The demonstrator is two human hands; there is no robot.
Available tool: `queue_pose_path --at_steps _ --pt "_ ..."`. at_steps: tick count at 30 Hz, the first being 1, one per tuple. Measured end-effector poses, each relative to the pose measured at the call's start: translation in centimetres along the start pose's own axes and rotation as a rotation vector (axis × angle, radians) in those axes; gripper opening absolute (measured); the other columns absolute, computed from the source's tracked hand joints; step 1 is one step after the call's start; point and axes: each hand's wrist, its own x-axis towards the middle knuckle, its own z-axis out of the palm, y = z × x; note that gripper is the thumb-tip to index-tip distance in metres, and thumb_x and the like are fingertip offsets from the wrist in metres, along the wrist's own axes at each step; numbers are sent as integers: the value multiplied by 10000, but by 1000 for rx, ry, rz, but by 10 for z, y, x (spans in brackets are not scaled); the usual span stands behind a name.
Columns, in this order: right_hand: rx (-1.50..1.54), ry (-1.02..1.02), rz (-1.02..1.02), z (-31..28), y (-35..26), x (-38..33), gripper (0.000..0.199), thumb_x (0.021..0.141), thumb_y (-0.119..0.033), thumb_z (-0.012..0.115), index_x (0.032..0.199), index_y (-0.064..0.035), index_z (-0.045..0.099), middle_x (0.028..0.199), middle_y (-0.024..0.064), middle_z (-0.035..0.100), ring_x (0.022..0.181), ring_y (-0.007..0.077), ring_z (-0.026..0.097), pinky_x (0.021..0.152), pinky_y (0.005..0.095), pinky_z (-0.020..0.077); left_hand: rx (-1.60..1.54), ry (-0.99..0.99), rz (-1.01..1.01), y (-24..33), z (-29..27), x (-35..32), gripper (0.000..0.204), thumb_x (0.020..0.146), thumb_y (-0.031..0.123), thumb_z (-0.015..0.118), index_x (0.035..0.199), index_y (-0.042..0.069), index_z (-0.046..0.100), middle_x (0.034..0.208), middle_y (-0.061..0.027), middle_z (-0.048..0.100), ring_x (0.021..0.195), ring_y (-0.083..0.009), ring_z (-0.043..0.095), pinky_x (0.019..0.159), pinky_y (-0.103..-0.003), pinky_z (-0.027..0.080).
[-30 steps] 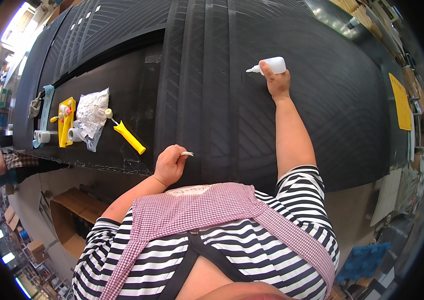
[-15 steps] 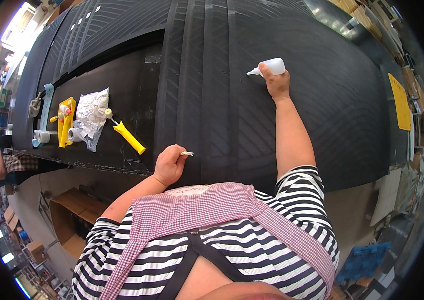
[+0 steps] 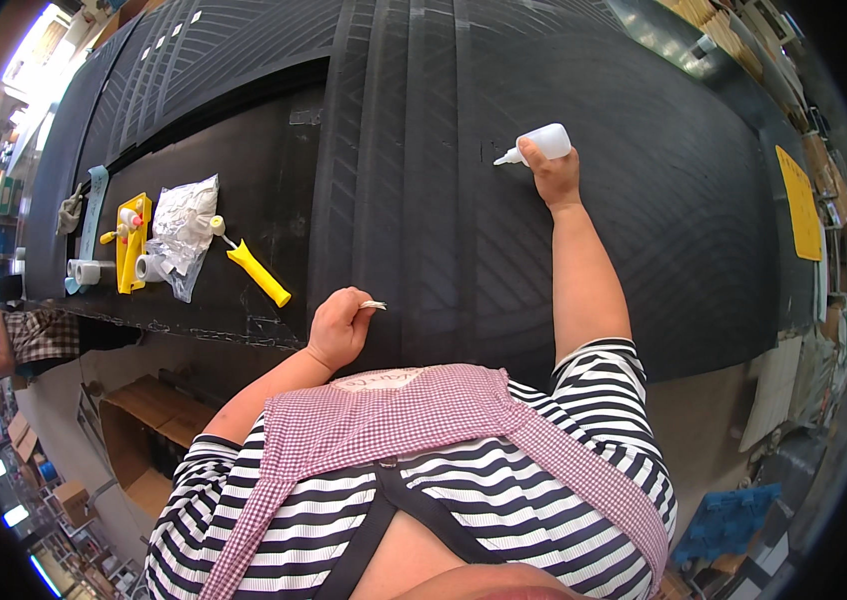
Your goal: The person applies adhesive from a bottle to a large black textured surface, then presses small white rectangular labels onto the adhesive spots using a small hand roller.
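Note:
A huge black rubber tyre tread [image 3: 644, 200] lies across the view in front of me. My right hand [image 3: 552, 175] is stretched far out and grips a white squeeze bottle [image 3: 542, 143], its nozzle tip touching the tread grooves. My left hand [image 3: 339, 330] rests near the tread's near edge, fingers pinched on a small pale flat piece [image 3: 374, 305].
On the black rubber to my left lie a yellow-handled tool [image 3: 256, 272], a crumpled clear plastic bag [image 3: 184, 228], a yellow tray with small rollers [image 3: 129, 245] and a pale blue strip [image 3: 94, 205]. A yellow sheet [image 3: 802, 200] lies far right. Another person in a checked shirt [image 3: 34, 335] sits at the left.

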Motion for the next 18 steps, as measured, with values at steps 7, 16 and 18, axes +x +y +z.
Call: queue_pose_path --at_steps 7,16,18 --pt "123 -23 110 3 -4 -2 285 812 -285 772 867 -10 720 827 38 718 743 134 668 680 297 515 2 2 6 1 1 0 62 843 15 634 879 37 588 812 -128 603 738 -336 596 651 -388 481" --pt "-101 -31 66 5 0 -2 326 802 -361 738 855 -40 731 815 85 733 734 215 701 702 340 532 5 3 8 0 1 0 62 838 6 629 876 36 589 808 -128 601 736 -332 596 654 -383 482" --pt "-111 -17 32 5 3 -2 321 800 -360 732 856 -44 729 817 96 733 733 233 706 700 354 536 6 2 1 1 0 0 58 839 7 628 873 34 590 808 -127 601 736 -332 596 656 -383 483"
